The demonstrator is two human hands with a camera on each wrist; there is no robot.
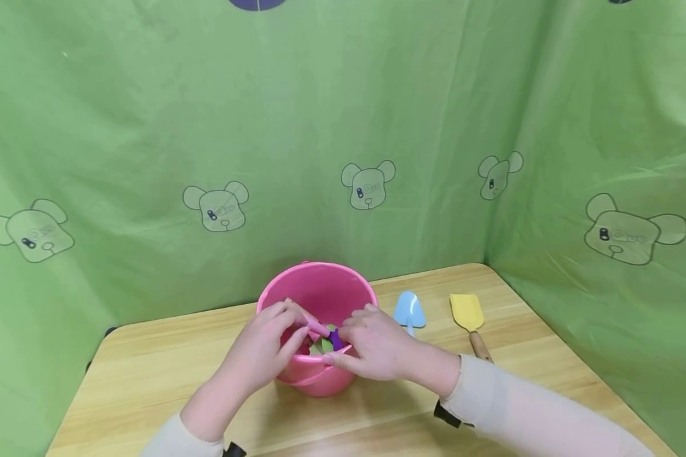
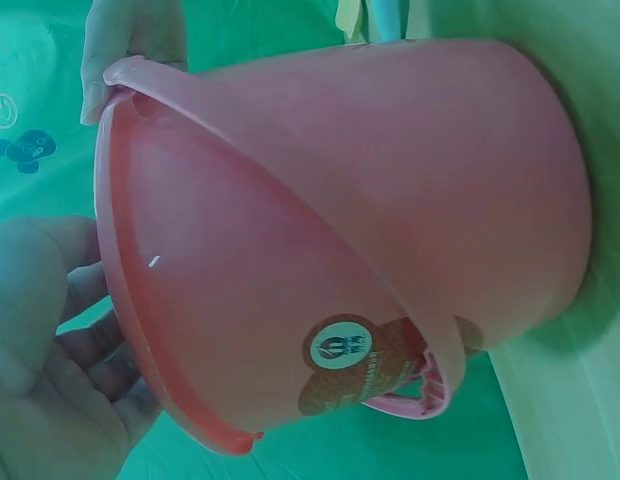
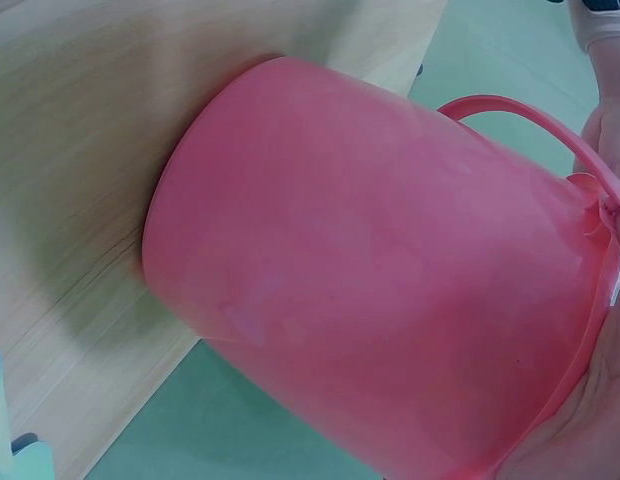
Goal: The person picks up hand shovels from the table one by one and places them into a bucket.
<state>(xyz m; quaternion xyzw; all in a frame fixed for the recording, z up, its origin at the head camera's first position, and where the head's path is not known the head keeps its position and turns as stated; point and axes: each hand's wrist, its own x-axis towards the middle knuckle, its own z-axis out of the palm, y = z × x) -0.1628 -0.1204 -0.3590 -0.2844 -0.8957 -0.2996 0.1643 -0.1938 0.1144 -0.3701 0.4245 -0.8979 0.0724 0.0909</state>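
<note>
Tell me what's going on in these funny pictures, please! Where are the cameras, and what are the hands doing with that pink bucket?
No robot here! You're seeing a person's own left hand and right hand, both bare. The wide picture comes from a camera on the head, looking forward and down. The other two come from cameras on the wrists, one each. They look sideways, so the pink bucket seems tipped, but it's standing upright.

It stands on a wood-patterned table. To its right lie a blue shovel and a yellow shovel. The left hand is at the bucket's opening, by a pink stick; I can't tell whether it grips it. The right hand's thumb touches the bucket, near something purple; what its fingers hold is hidden.
</note>
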